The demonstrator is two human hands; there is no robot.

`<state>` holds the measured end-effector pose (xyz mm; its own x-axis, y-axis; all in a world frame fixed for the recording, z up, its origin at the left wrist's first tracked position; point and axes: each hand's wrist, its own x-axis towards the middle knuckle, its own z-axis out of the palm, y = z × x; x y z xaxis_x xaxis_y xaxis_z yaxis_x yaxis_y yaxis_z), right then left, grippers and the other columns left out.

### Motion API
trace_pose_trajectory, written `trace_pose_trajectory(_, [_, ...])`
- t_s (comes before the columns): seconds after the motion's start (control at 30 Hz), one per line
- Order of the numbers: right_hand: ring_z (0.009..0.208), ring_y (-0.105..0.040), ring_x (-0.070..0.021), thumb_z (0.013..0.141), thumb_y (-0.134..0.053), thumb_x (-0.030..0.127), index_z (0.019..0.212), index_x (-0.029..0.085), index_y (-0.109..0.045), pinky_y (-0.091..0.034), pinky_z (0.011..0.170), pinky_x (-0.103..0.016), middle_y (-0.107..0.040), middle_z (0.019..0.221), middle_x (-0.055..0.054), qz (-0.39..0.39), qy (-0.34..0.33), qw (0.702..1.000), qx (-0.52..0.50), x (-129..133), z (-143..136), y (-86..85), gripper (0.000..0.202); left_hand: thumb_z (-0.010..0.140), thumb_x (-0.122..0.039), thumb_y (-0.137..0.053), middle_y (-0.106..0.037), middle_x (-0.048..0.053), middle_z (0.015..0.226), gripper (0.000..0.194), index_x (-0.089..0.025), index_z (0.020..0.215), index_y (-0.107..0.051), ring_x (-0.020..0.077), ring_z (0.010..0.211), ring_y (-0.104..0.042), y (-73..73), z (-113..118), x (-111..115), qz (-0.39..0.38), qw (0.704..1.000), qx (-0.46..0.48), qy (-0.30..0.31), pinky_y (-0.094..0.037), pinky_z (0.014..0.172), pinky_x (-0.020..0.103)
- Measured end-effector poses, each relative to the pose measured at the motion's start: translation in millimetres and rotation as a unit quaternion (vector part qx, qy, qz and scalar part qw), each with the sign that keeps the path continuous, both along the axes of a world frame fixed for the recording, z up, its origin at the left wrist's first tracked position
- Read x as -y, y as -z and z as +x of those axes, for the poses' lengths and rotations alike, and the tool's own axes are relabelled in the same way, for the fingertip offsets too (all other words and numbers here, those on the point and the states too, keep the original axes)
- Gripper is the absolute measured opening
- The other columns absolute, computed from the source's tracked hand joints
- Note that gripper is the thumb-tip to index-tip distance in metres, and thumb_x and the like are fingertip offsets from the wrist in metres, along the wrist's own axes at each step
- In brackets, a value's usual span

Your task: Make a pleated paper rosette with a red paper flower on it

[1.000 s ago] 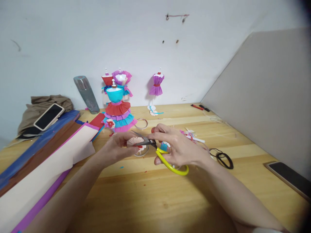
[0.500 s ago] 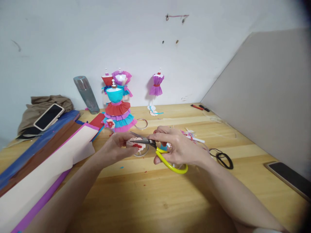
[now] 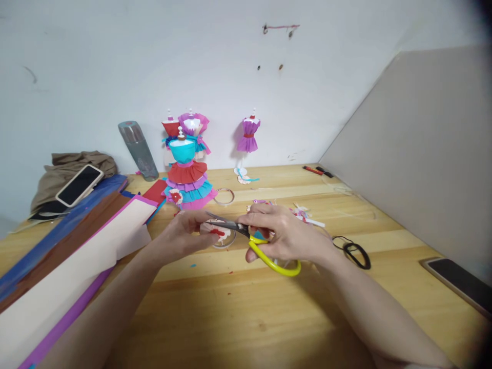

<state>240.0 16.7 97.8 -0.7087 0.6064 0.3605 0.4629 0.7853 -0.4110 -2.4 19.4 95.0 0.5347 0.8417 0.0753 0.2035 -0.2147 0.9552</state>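
Note:
Pinched in my left hand (image 3: 182,233) is a small cream paper flower (image 3: 223,234) with a red centre. My right hand (image 3: 282,233) is closed around scissors (image 3: 274,264) with yellow handles. Their dark blades point left and lie across the flower's upper part, close to my left fingertips. Behind the flower a silver ring (image 3: 229,242) shows in part on the table. Just beyond my left hand stands a small dress form (image 3: 182,151) in a tiered turquoise, red, purple and pink crepe paper dress, with a similar flower (image 3: 176,197) on its skirt.
Crepe paper sheets (image 3: 77,271) cover the table's left side, with a phone (image 3: 80,185) and a bottle (image 3: 139,151) behind. A purple-dressed form (image 3: 249,136) stands at the wall. Paper scraps (image 3: 303,214), a black hair tie (image 3: 356,255) and another phone (image 3: 461,279) lie to the right.
The scissors and my right hand have shifted slightly right, and the blades look a little closer together. My left hand still holds the flower in about the same place.

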Motion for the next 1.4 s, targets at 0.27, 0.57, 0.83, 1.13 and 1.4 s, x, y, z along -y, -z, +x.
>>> trace_pose_trajectory(0.27, [0.061,-0.047,-0.0125,0.079,-0.071,0.054,0.102,0.012,-0.071,-0.035,0.058,-0.026,-0.056,0.072,-0.003,0.006,-0.016,1.000,-0.011,-1,2,0.1,0.048,0.076,-0.028,-0.065,-0.047,-0.001,0.062,0.017,-0.011,0.076,-0.068,0.0106,0.061,-0.040,-1.8,-2,-2,0.033,0.998,-0.037,0.023,-0.036,0.056,0.022])
trace_pose_trajectory(0.57, [0.063,-0.050,-0.0137,0.079,-0.071,0.054,0.100,0.013,-0.071,-0.036,0.060,-0.027,-0.058,0.072,-0.004,0.032,-0.011,0.999,0.007,1,2,-1.6,0.046,0.077,-0.031,-0.063,-0.046,-0.002,0.063,0.020,-0.011,0.076,-0.066,0.0106,0.062,-0.041,-7.3,-1,0,0.028,0.998,-0.053,0.026,-0.035,0.056,0.022])
trace_pose_trajectory(0.83, [0.063,-0.051,-0.0142,0.081,-0.068,0.054,0.102,0.012,-0.072,-0.037,0.060,-0.027,-0.057,0.071,-0.004,0.046,-0.013,0.999,0.014,1,3,-1.6,0.047,0.074,-0.032,-0.063,-0.051,0.001,0.065,0.021,-0.011,0.077,-0.066,0.0125,0.064,-0.044,-9.1,-3,0,0.029,0.997,-0.063,0.022,-0.037,0.059,0.024])
trace_pose_trajectory(1.13, [0.060,-0.053,-0.0142,0.088,-0.057,0.056,0.099,0.012,-0.072,-0.039,0.058,-0.027,-0.059,0.067,-0.005,0.071,-0.015,0.997,0.013,-2,4,1.9,0.048,0.071,-0.030,-0.067,-0.061,0.002,0.066,0.023,-0.012,0.084,-0.073,0.0141,0.065,-0.051,-7.1,-5,-2,0.019,0.998,-0.060,0.009,-0.039,0.061,0.026])
trace_pose_trajectory(1.4, [0.056,-0.048,-0.0119,0.086,-0.064,0.042,0.097,0.014,-0.070,-0.034,0.055,-0.024,-0.060,0.067,-0.002,-0.025,0.098,0.994,0.037,0,13,-8.4,0.031,0.070,-0.029,-0.075,-0.067,0.004,0.075,0.016,-0.014,0.076,-0.074,0.0133,0.069,-0.054,-2.5,-11,-10,-0.092,0.991,0.091,-0.026,-0.044,0.062,0.024])
